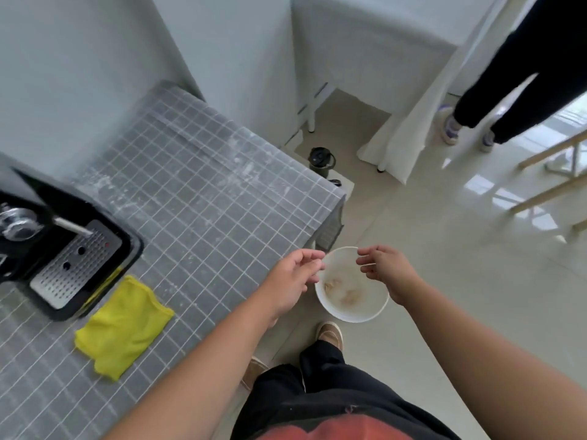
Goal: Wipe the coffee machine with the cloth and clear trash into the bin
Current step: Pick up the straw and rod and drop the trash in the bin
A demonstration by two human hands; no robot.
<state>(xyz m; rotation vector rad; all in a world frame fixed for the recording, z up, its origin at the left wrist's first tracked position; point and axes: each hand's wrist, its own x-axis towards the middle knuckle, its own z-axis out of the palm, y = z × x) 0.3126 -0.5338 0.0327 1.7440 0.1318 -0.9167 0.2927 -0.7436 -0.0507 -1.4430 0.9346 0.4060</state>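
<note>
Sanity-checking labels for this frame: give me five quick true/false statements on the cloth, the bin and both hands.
1. The yellow cloth lies on the tiled counter. True.
2. The white bin stands on the counter. False: it stands on the floor beside the counter.
3. The left hand grips the cloth. False: it hangs over the bin's edge, away from the cloth.
4. Crumpled scraps lie inside the bin. True.
5. The right hand rests on the coffee machine. False: it is above the bin, fingers loosely curled, nothing visibly held.
</note>
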